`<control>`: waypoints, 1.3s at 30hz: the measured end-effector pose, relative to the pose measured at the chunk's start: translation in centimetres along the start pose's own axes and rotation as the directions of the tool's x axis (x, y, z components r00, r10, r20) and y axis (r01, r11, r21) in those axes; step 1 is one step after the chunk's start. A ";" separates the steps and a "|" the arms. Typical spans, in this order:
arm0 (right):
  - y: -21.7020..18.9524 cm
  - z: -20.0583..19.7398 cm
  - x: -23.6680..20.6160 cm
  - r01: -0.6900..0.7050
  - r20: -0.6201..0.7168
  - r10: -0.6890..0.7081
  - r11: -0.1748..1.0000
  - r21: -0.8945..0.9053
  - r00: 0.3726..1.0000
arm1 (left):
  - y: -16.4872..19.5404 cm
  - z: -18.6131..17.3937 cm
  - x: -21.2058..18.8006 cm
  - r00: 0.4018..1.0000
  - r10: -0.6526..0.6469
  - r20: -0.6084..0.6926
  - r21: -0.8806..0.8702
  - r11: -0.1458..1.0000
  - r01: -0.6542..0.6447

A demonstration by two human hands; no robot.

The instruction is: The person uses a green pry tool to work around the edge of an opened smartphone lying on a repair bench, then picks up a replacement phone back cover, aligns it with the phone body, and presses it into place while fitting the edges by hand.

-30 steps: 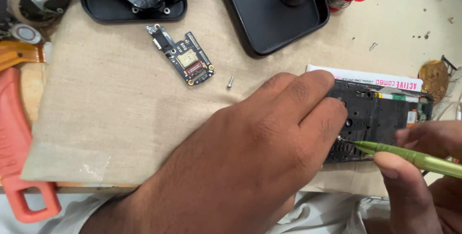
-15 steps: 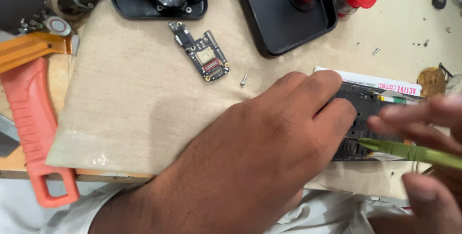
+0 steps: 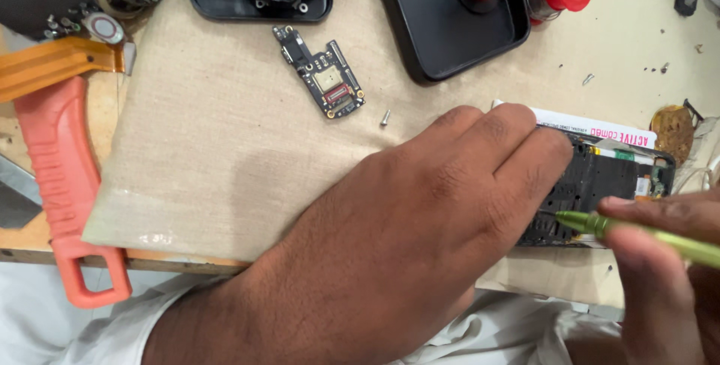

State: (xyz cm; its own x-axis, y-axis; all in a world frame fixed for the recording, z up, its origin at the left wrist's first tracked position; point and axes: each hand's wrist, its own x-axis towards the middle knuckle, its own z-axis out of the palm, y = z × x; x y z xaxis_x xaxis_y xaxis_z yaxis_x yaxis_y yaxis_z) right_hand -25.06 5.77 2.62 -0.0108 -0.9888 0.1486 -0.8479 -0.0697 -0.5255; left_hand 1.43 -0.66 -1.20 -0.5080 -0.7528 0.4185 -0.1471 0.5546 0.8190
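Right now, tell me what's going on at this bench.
A person is working on an opened phone on a beige cloth. The left hand presses down on the phone, while the right hand holds a green tool with its tip on the phone's insides. A small circuit board and a loose screw lie apart on the cloth.

The opened black phone body (image 3: 600,185) lies flat on the beige cloth, its inner parts facing up. The thin green metal screwdriver (image 3: 645,234) points its tip into it.
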 end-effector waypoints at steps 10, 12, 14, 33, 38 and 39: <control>-4.8 0.8 1.0 0.124 0.062 -0.117 0.985 -0.123 0.991 | -0.1 0.2 0.1 0.996 0.046 -0.078 -0.022 0.999 -0.048; -3.3 1.1 1.4 0.097 0.006 -0.098 0.970 -0.224 0.995 | 0.0 0.1 0.0 1.000 -0.004 -0.029 -0.040 0.999 0.002; -2.0 0.7 1.4 -0.023 -0.027 0.016 0.952 -0.304 1.000 | 0.1 0.1 0.0 1.000 -0.019 -0.015 -0.033 0.999 0.019; -6.0 1.0 0.9 -0.174 -0.048 0.174 0.985 0.007 0.984 | 0.1 0.5 0.3 0.995 0.100 0.012 0.182 0.978 -0.101; -6.1 1.3 0.8 -0.127 -0.084 0.121 0.989 -0.080 0.989 | 0.4 0.7 0.4 0.991 0.100 -0.087 0.209 0.975 -0.080; -6.1 0.9 0.6 -0.061 -0.035 0.059 0.996 -0.065 0.998 | 0.4 0.7 0.4 0.991 0.101 -0.084 0.210 0.974 -0.082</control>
State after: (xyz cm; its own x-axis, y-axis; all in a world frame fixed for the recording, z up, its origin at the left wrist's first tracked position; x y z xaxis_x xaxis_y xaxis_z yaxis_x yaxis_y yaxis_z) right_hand -19.44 5.47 5.12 -0.0794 -0.9860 0.1463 -0.8785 -0.0002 -0.4778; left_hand 0.61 -0.49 -0.98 -0.4473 -0.7199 0.5307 -0.2798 0.6762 0.6815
